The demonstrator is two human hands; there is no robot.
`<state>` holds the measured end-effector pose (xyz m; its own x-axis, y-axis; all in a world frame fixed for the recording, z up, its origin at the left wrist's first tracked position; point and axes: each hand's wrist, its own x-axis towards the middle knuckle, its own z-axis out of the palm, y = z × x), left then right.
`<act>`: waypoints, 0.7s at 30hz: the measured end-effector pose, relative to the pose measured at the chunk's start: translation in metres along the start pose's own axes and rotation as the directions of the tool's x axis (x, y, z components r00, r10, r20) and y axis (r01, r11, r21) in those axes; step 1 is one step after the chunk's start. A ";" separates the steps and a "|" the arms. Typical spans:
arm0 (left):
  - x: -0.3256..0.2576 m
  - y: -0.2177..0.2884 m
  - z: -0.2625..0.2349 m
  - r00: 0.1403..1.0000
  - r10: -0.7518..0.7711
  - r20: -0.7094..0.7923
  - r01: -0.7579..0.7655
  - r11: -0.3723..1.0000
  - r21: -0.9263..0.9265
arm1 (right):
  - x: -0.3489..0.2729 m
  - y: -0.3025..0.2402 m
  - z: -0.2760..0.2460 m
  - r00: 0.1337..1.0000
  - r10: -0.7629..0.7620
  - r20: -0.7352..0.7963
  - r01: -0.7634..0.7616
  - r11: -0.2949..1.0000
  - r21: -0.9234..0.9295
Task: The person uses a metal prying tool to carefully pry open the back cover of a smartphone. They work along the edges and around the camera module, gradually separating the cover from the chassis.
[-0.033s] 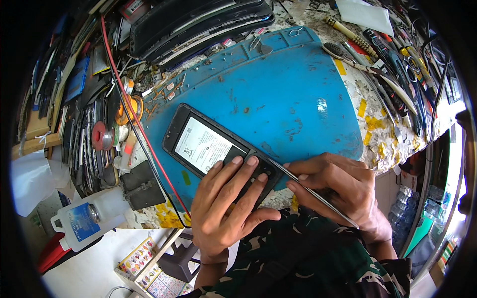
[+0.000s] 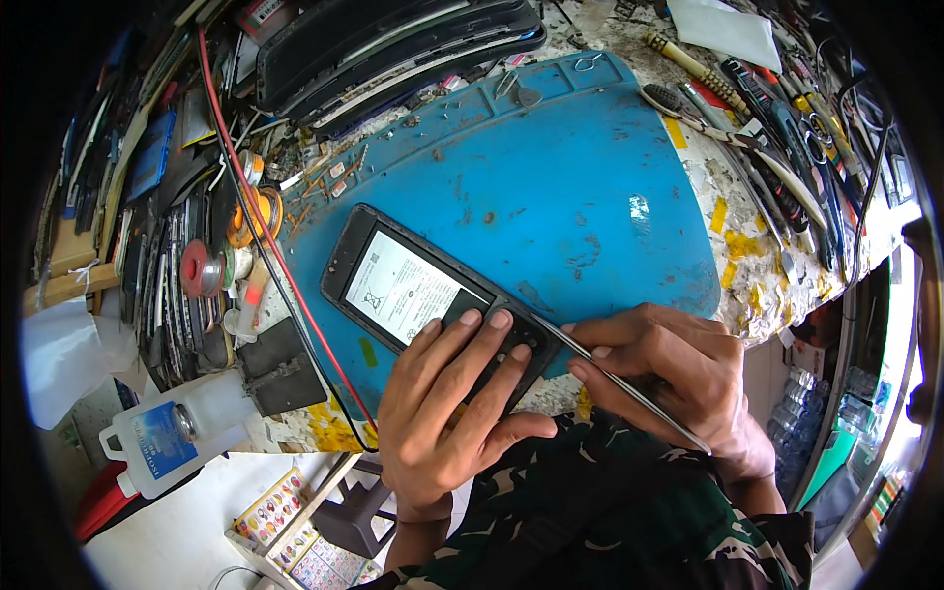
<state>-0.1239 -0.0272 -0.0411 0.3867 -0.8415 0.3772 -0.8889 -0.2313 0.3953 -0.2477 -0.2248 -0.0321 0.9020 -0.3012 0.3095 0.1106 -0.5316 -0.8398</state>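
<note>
A black phone (image 2: 339,258) lies at a slant on the blue work mat (image 2: 551,187), its back cover off and a large white-labelled battery (image 2: 398,285) showing. My left hand (image 2: 447,408) rests flat across the phone's near end, fingers stretched out and thumb apart, covering part of it. My right hand (image 2: 669,369) pinches a slim silver metal tool (image 2: 644,401). That tool's thin tip meets the phone's right-hand edge, just beyond my left fingertips; whether it sits in a gap there I cannot tell.
Small screws and metal bits lie in the mat's far trays (image 2: 472,110). Solder spools (image 2: 204,268), a plastic bottle (image 2: 162,442) and stacked phone parts crowd the left. A red cable (image 2: 285,261) crosses the mat's left edge. Brushes (image 2: 703,123) and hand tools fill the right.
</note>
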 end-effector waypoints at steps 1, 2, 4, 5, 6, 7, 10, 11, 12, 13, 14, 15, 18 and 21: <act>0.000 0.000 -0.001 1.000 -0.002 0.005 0.002 1.000 -0.005 | 0.001 0.000 0.000 1.000 -0.002 -0.001 0.002 1.000 0.002; 0.000 0.000 -0.001 1.000 -0.004 0.008 0.004 1.000 -0.011 | 0.002 -0.001 0.000 1.000 0.005 -0.001 -0.005 1.000 0.006; 0.000 0.000 -0.002 1.000 -0.013 0.014 0.013 1.000 -0.023 | 0.003 -0.003 0.000 1.000 0.019 0.005 -0.019 1.000 0.011; 0.000 0.001 -0.002 0.999 -0.012 0.030 0.012 1.000 -0.014 | 0.003 -0.003 -0.001 1.000 0.027 0.010 -0.027 1.000 0.012; 0.000 0.001 -0.003 0.999 -0.010 0.048 0.010 1.000 -0.007 | 0.003 -0.004 -0.002 0.999 0.037 0.016 -0.037 0.999 0.020; 0.000 0.001 -0.004 0.999 -0.004 0.051 0.004 1.000 0.002 | 0.004 -0.004 -0.002 0.998 0.051 0.031 -0.052 0.998 0.027; 0.001 0.001 -0.007 0.998 -0.002 0.061 0.003 1.000 -0.016 | 0.007 -0.003 -0.002 0.996 0.062 0.060 -0.064 0.997 0.035; 0.001 0.001 -0.008 0.997 -0.005 0.081 0.005 1.000 -0.008 | 0.008 -0.003 -0.002 0.998 0.039 0.059 -0.040 0.999 0.013; 0.001 0.000 -0.010 0.995 -0.005 0.102 0.006 1.000 -0.002 | 0.009 -0.003 -0.001 0.998 0.018 0.057 -0.018 1.000 -0.011; 0.002 0.000 -0.011 0.993 -0.009 0.118 0.009 1.000 -0.001 | 0.010 -0.002 -0.001 0.998 0.021 0.060 -0.020 1.000 -0.014; 0.002 0.001 -0.010 0.993 -0.001 0.117 0.002 1.000 -0.003 | 0.010 -0.003 -0.002 0.998 0.022 0.063 -0.021 1.000 -0.018; 0.002 0.001 -0.011 0.994 0.001 0.111 0.000 1.000 -0.005 | 0.011 -0.003 -0.001 0.995 0.043 0.088 -0.041 0.999 -0.022; 0.002 0.000 -0.008 0.997 -0.001 0.079 0.002 1.000 -0.019 | 0.010 -0.006 -0.005 0.990 0.110 0.085 -0.112 0.993 0.024; 0.001 -0.002 -0.009 0.996 0.002 0.091 0.000 1.000 -0.028 | 0.010 -0.007 -0.006 0.986 0.125 0.110 -0.131 0.990 0.048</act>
<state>-0.1199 -0.0236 -0.0341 0.3607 -0.8831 0.3000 -0.8817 -0.2179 0.4184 -0.2419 -0.2291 -0.0205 0.9492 -0.2762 0.1507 0.0112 -0.4490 -0.8935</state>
